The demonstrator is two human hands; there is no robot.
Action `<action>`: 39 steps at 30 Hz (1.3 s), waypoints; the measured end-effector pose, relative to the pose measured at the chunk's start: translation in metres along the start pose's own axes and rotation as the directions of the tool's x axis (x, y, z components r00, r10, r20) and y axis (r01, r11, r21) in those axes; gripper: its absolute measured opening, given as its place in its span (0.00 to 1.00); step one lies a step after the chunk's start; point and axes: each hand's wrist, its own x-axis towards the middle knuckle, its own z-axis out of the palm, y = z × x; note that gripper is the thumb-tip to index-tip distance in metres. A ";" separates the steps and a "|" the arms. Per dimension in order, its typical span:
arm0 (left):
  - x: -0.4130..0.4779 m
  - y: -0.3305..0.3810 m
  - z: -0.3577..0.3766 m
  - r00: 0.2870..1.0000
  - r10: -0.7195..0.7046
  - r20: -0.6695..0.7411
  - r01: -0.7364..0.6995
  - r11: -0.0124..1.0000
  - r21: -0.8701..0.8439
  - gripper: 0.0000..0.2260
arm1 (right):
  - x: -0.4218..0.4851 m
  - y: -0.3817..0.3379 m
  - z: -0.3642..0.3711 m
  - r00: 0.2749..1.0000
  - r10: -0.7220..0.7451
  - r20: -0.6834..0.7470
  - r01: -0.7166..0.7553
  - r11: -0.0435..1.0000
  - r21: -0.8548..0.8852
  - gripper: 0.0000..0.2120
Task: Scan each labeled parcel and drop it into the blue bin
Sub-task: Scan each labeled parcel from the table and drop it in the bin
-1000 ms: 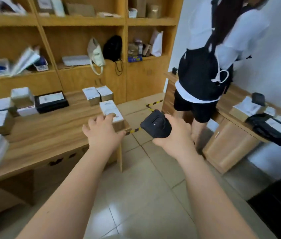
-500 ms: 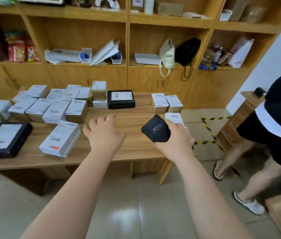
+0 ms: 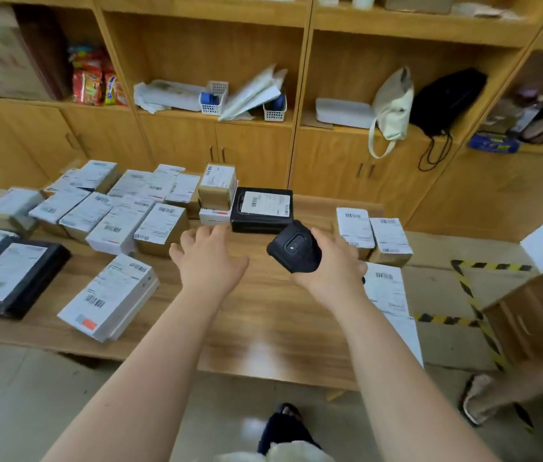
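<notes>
Tabletop fills mid-frame. Labeled parcels lie label-up across its left and centre, so the barcodes face me. Blue bin not in view. My left hand, centre frame, hovers near the black parcel, fingers spread and empty, likely to pick. My right hand grips the scanner, pointed forward to read.

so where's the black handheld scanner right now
Head view, right of centre: the right hand holds the black handheld scanner over the wooden table, just in front of the black labelled box.
</notes>
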 end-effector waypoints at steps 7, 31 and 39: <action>0.083 0.041 0.041 0.996 -0.046 0.074 0.048 0.999 -0.017 0.31 | 0.115 0.027 0.006 0.998 -0.031 0.058 0.035 0.996 -0.076 0.34; 0.177 0.015 0.208 0.869 0.215 0.445 -0.330 0.923 0.198 0.39 | 0.216 0.070 0.107 0.943 0.253 0.215 -0.219 0.961 -0.170 0.44; 0.111 -0.004 0.189 0.966 -0.165 0.198 0.232 0.894 -0.384 0.26 | 0.195 0.077 0.109 0.938 0.236 0.253 -0.206 0.968 -0.142 0.44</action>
